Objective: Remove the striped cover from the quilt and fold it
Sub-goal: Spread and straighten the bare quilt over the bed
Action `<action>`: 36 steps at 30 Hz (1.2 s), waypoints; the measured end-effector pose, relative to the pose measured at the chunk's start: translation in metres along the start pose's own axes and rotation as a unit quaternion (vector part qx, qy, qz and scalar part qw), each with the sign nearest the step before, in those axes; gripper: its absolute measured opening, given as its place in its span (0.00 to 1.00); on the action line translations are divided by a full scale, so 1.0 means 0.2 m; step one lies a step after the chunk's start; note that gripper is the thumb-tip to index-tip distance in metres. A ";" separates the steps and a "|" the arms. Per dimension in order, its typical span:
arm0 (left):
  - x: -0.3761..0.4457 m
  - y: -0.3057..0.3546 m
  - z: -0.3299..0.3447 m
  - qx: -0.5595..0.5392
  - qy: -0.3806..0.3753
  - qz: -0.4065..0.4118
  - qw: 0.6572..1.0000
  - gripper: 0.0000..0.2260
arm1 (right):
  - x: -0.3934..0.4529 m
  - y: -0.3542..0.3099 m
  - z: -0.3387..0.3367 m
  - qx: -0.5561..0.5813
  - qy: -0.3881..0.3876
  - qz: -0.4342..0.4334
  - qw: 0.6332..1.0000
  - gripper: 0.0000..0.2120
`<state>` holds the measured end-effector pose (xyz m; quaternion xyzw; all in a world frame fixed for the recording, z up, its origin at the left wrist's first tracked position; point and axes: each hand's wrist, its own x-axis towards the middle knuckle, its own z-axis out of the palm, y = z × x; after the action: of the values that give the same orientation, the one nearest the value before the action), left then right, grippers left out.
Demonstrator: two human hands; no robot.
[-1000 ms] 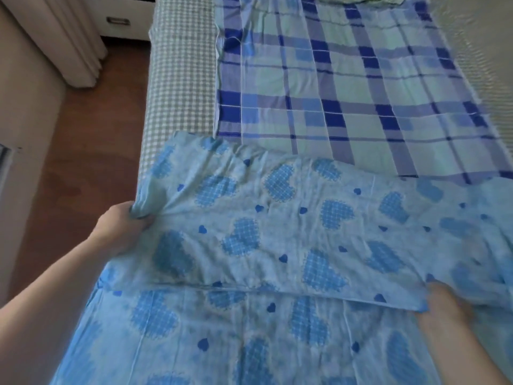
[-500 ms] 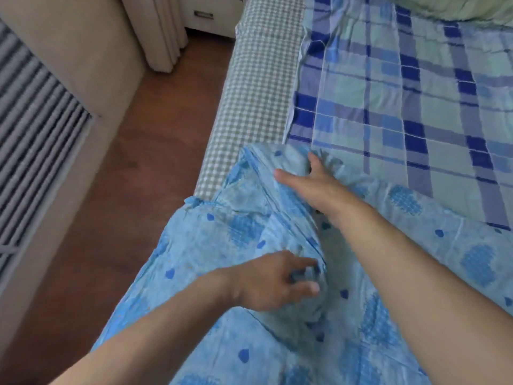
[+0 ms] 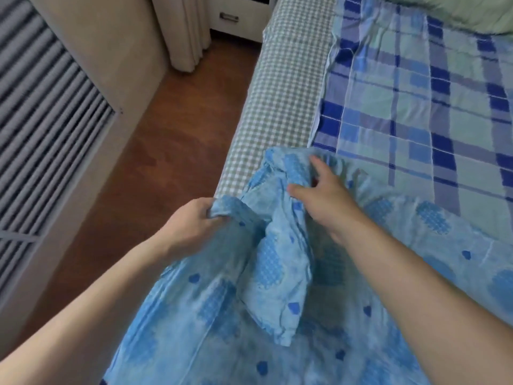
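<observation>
A light blue cloth with a darker heart print (image 3: 277,273) lies bunched over the near left edge of the bed. My left hand (image 3: 194,220) grips a corner of it, fingers curled round the fabric, just off the bed's edge. To the right, my right hand (image 3: 324,195) rests on a raised fold of the same cloth with fingers spread and fairly straight. Beyond them a blue, green and white plaid striped cloth (image 3: 416,107) lies spread flat on the bed.
A grey-checked sheet (image 3: 277,93) covers the bed's left edge. Left of the bed is brown wooden floor (image 3: 166,162), with a slatted grille (image 3: 41,120) in the wall. A curtain (image 3: 183,29) and a white drawer unit (image 3: 236,18) stand at the back. Pale green bedding (image 3: 458,12) lies top right.
My view swung left toward the bed's edge. My right hand came across onto the bunched corner, and my left hand moved from the middle fold to grip the corner near the edge.
</observation>
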<state>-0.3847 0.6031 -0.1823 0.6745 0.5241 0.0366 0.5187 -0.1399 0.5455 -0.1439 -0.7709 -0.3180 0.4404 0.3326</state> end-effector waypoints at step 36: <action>-0.06 -0.54 -0.07 -0.249 -0.173 -0.143 0.942 0.24 | -0.12 -0.07 0.71 -0.402 -0.114 0.096 0.903 0.33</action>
<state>-0.4704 0.5939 -0.2491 0.4376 0.4909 -0.0259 0.7529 -0.2785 0.5671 -0.1769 -0.8103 -0.4282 0.3903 -0.0879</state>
